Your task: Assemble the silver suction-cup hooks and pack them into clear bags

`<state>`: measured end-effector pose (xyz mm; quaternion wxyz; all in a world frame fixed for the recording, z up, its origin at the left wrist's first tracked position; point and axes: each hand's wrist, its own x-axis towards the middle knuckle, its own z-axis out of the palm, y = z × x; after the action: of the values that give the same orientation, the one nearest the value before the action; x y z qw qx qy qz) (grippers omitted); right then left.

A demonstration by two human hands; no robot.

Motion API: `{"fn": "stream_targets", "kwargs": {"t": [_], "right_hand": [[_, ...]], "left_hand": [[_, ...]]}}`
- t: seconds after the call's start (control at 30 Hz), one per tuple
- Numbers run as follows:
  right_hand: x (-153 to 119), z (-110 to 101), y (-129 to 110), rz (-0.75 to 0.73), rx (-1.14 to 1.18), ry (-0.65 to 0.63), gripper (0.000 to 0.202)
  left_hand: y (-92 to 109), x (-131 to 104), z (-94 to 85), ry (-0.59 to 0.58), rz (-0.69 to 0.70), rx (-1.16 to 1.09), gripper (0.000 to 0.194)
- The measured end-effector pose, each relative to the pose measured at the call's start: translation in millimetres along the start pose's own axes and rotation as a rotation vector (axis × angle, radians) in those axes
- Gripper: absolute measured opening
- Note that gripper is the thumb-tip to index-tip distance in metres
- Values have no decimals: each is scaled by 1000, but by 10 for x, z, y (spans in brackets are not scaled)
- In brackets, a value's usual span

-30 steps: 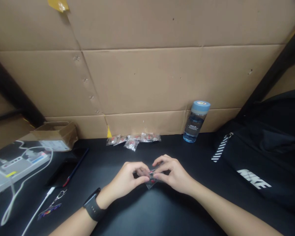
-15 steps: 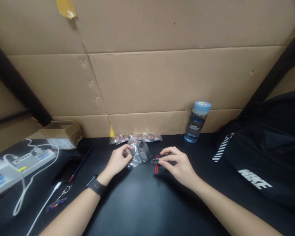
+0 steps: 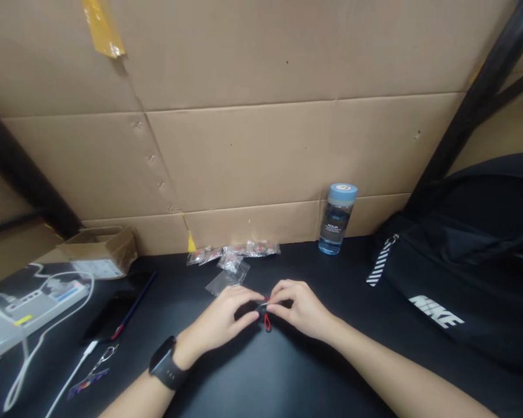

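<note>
Near the middle of the black table, my right hand [image 3: 303,307] pinches a small dark item with a red cord loop [image 3: 267,323]. The loop hangs below the fingertips. My left hand [image 3: 226,313], with a black watch on the wrist, has its thumb and fingertips at the item's left side, closed on it. Much of the item is hidden by the fingers. Just behind my left hand lies a clear plastic bag [image 3: 226,281]. Behind it, several small clear packets [image 3: 244,249] with red bits form a row along the cardboard wall.
A water bottle [image 3: 336,219] with a blue lid stands at the back right, beside a black backpack [image 3: 470,278]. On the left are a cardboard box [image 3: 108,249], a phone [image 3: 113,313], a power strip [image 3: 30,307], white cables and a keychain [image 3: 89,380].
My left hand has let go of the clear bag and moved right to the dark item. My right hand has brought the item slightly left and nearer. The view has shifted a little.
</note>
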<state>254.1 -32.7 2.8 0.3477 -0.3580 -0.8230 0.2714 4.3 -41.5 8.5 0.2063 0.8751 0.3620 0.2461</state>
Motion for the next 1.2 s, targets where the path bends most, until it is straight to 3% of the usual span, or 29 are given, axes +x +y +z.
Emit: {"fn": "stream_targets", "kwargs": {"t": [0.13,0.37,0.63,0.97,1.1,1.2], "right_hand": [[-6,-5,-18,20,-6,-74,13],[-23,14,-68,68,64,-113,20],[7,-50,-47,117,-99,-121,9],[-12,-36,22,235,-73,-148,15],[-14,-10,31,267,-82,-175,15],[-14,-35,-8,244,-140,-118,16]], "left_hand": [[-2,-5,118,-35,-10,-35,30],[-28,18,69,-8,-36,-25,13],[-37,-3,70,-3,-79,-6,14],[-148,2,-11,239,-138,135,16],[-139,7,-1,243,-119,106,15],[-111,11,10,200,-74,76,15]]}}
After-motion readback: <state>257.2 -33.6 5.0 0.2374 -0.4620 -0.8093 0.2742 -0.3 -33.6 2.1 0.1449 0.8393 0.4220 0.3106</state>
